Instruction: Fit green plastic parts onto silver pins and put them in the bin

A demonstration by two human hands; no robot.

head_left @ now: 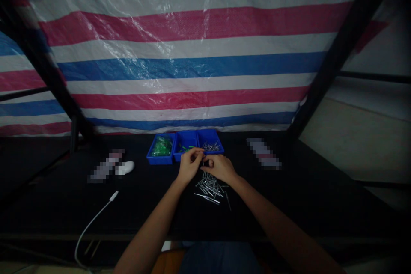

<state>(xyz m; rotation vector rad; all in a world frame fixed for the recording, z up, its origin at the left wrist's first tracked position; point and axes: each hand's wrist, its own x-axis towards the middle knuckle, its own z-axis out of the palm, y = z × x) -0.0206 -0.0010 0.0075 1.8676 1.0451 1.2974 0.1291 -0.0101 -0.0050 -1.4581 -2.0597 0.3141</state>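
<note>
My left hand (190, 165) and my right hand (221, 168) meet fingertip to fingertip just in front of the blue bins. Both are closed in a pinch, and what lies between the fingers is too small and dark to make out. Right below my hands, thin silvery metal rods (210, 188) lie in a loose pile on the black table. Beyond my fingers, the right blue bin (206, 135) holds small shiny metal pieces (210, 147). A few green pieces (190, 147) show in the middle blue bin (186, 137), partly behind my left hand.
The left blue bin (160, 160) contains a clear bag of green pieces (162, 146). A white computer mouse (126, 167) and a white cable (93, 218) lie to the left on the black table (144, 209). Striped sheeting (192, 68) hangs behind, between dark frame posts (324, 79).
</note>
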